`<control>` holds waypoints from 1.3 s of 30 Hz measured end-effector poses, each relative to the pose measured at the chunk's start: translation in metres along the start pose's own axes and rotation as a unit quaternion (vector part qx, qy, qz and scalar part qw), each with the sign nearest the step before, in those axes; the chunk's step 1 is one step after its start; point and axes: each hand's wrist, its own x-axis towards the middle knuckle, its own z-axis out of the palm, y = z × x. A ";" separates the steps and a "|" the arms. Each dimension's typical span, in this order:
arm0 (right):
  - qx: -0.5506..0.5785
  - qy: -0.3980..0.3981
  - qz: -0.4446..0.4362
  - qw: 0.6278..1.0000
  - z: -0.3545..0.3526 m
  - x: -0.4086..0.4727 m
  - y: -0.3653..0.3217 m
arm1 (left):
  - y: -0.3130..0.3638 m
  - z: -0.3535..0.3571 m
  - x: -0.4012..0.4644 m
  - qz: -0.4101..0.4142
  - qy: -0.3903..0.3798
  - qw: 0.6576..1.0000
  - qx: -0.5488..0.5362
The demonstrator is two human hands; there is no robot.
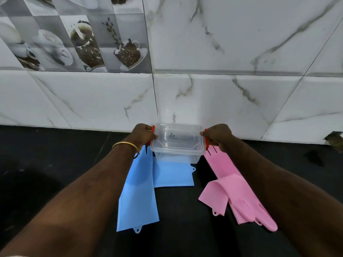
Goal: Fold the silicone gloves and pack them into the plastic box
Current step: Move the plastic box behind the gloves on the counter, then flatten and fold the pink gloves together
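Head view: a person's two bare arms reach forward over a black tabletop (pixel 46 154) to a clear plastic box (pixel 177 143) by the tiled wall.
Left hand: the left hand (pixel 143 134) is closed on the box's left end, over a red clip (pixel 152 131).
Right hand: the right hand (pixel 218 137) is closed on the box's right end, over the other red clip (pixel 206 140).
Box: it sits straight ahead, between the two hands, with its long side running left to right. Its lid looks to be on.
Blue gloves: two blue gloves (pixel 138 193) lie flat under and in front of the box, long way pointing from the wall toward the person. They are nearer the left arm.
Pink gloves: the pink gloves (pixel 239 197) lie to the right, running from the box down toward the person. One has a loose bend in it. They are nearer the right arm.
Bangle: a gold bangle (pixel 126 145) is on the left wrist.
Next move, a guess: the clips likely need to flip out sideways, away from the box, so the lid can lift. The gloves look not yet properly folded.
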 end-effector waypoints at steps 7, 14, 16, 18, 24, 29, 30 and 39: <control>0.017 -0.001 -0.016 1.000 -0.001 0.010 0.008 | -0.005 0.011 0.008 0.009 0.011 0.999 0.031; -0.042 -0.056 -0.037 0.997 -0.019 -0.017 0.021 | -0.015 0.023 0.002 0.003 0.047 0.998 0.036; -0.118 -0.030 -0.093 0.988 -0.034 -0.039 0.035 | -0.020 0.027 -0.005 -0.011 0.088 0.996 0.004; -0.223 -0.014 -0.167 0.960 -0.050 -0.067 0.056 | -0.024 0.031 -0.019 0.000 0.158 0.987 -0.012; -0.405 0.057 -0.227 0.884 -0.064 -0.141 0.144 | -0.043 0.066 -0.080 0.069 0.320 0.944 -0.036; -0.446 0.096 -0.230 0.860 -0.071 -0.159 0.170 | -0.067 0.117 -0.140 0.044 0.070 0.992 -0.095; -0.467 0.092 -0.231 0.848 -0.071 -0.159 0.168 | -0.072 0.128 -0.153 0.026 0.016 0.996 -0.087; -0.422 0.151 -0.275 0.850 -0.096 -0.170 0.134 | -0.071 0.180 -0.211 -0.171 -0.291 0.917 -0.212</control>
